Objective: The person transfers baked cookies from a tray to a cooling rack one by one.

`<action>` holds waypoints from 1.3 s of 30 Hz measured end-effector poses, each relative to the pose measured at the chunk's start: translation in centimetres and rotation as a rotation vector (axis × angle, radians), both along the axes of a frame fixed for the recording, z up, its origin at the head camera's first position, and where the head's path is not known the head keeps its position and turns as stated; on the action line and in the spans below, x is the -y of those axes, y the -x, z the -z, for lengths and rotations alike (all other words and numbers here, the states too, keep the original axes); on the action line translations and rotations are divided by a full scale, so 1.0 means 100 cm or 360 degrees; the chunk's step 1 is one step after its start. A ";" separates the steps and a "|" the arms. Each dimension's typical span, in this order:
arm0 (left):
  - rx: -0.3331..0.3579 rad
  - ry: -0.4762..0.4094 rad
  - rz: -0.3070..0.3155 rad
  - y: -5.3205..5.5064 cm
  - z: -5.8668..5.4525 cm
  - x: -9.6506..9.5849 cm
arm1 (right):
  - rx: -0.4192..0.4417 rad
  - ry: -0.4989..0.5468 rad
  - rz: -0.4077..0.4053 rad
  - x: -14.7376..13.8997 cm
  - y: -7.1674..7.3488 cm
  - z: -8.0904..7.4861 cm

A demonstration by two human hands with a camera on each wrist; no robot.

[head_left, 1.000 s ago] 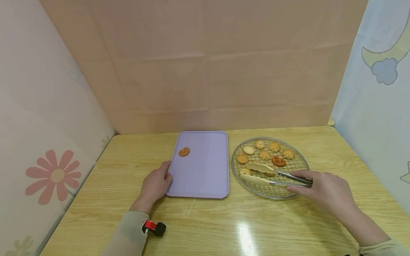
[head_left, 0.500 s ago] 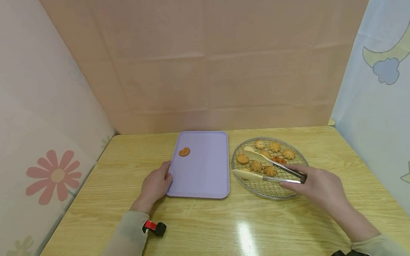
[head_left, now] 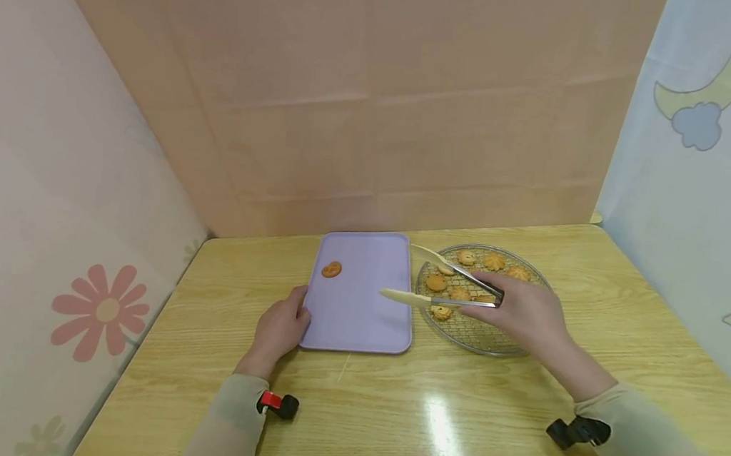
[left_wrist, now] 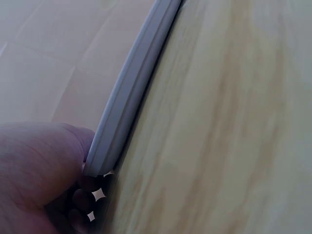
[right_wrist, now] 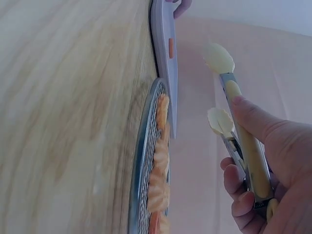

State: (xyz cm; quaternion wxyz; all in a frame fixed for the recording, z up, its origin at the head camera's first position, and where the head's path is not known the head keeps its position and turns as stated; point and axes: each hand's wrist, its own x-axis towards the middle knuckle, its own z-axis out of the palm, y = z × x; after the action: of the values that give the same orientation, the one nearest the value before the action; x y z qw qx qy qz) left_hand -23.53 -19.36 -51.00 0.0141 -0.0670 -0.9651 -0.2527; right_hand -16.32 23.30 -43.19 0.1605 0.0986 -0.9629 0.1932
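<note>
My left hand [head_left: 282, 325] grips the left rim of a lilac tray [head_left: 361, 324]; in the left wrist view the thumb [left_wrist: 73, 141] is at the tray's edge [left_wrist: 131, 83] and the fingers are beneath it. One pretzel-shaped cookie [head_left: 331, 269] lies on the tray's left side. My right hand [head_left: 523, 308] holds metal tongs [head_left: 463, 303] with pale yellow tips. Their arms stand spread, with nothing between the tips in the right wrist view. The tips overlap the tray's right side in the head view, and the handles pass over the round wire rack [head_left: 475, 340].
Several cookies, such as a round one [head_left: 436, 283] and a flower-shaped one [head_left: 495, 260], lie on the rack, partly hidden by the right hand and tongs. The rack stands right of the tray on a wooden table [head_left: 389, 416]. A beige backdrop [head_left: 371, 150] rises behind.
My right hand has moved left with the tongs, from above the rack's cookies to the tray's right side, the tongs spreading wider. The left hand and tray stay put.
</note>
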 end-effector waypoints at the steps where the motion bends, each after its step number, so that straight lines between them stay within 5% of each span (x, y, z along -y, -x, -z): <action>1: 0.0001 -0.0003 -0.0001 0.000 0.000 0.000 | 0.0000 0.0004 -0.0004 0.004 0.003 0.000; 12: -0.0028 0.0006 0.0012 0.001 0.001 0.000 | 0.0086 0.0041 -0.0032 0.041 0.038 0.007; 39: 0.0015 0.0027 -0.0026 0.000 -0.001 -0.002 | 0.0138 -0.0030 -0.0002 0.110 0.080 0.024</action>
State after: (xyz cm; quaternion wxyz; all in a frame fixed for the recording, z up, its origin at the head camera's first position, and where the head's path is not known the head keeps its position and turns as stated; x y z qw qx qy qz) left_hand -23.55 -19.17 -50.89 0.0111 -0.0582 -0.9678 -0.2448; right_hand -24.34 12.32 -45.56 0.1176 0.0922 -0.9706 0.1884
